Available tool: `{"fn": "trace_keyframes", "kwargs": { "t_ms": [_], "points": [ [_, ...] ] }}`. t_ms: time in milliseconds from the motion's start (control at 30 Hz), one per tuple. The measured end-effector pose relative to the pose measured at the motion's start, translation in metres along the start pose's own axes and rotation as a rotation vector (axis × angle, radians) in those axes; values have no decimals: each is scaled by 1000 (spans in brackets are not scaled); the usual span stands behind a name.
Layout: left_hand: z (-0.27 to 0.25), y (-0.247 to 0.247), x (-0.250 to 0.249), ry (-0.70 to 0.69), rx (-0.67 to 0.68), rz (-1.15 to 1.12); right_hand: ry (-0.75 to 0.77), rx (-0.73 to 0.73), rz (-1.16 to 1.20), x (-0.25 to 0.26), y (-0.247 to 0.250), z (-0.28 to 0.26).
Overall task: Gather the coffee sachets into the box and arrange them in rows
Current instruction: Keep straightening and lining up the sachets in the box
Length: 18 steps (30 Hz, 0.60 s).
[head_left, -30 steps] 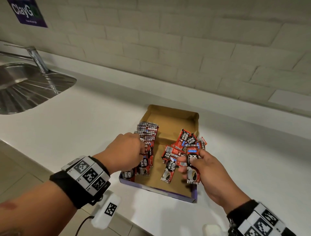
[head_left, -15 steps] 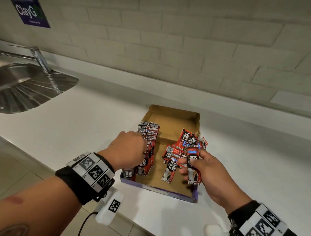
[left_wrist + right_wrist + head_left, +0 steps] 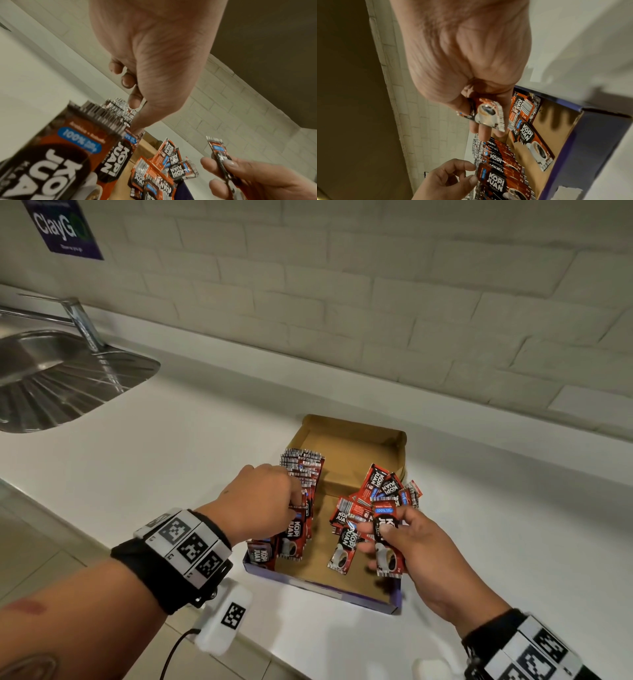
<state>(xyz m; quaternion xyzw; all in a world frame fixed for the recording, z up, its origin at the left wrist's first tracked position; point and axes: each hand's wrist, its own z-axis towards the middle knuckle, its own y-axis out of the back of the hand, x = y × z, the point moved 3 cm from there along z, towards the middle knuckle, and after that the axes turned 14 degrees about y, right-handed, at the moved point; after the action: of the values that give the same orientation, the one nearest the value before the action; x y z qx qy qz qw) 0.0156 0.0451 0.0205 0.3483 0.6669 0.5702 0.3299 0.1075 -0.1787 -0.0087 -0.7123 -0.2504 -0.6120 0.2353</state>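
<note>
Left hand [image 3: 262,501]: knuckles up, fingers pinching the top of a sachet in the left row [image 3: 301,494].
Right hand [image 3: 416,553]: thumb and fingers gripping one Kopi Juan sachet [image 3: 387,537] over the box [image 3: 359,440].

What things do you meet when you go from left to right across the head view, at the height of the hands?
left hand → standing row of sachets → bare box floor → loose sachet pile → right hand

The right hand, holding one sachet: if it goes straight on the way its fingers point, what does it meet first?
Probably the row of sachets along the box's left side, where the left hand rests. The right hand points left across the box; depth is unclear.
</note>
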Motion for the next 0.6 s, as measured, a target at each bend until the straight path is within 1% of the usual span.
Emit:
{"fn": "trace_keyframes", "kwargs": {
  "t_ms": [100, 200, 267, 433, 500, 600],
  "points": [
    [3, 12, 10, 49, -35, -100, 8, 10, 5, 0, -1, 0],
    [4, 27, 19, 113, -114, -198, 38, 30, -73, 0, -2, 3],
    [0, 32, 18, 121, -123, -249, 62, 32, -101, 0, -4, 6],
    [-12, 30, -3, 76, -48, -298, 82, 44, -104, -1, -7, 10],
    [-15, 29, -10, 71, 40, -427, 80, 52, -107, -1, -9, 11],
    [-22, 25, -27, 25, 190, -655, 101, 66, -97, 0, -13, 11]
  ]
}}
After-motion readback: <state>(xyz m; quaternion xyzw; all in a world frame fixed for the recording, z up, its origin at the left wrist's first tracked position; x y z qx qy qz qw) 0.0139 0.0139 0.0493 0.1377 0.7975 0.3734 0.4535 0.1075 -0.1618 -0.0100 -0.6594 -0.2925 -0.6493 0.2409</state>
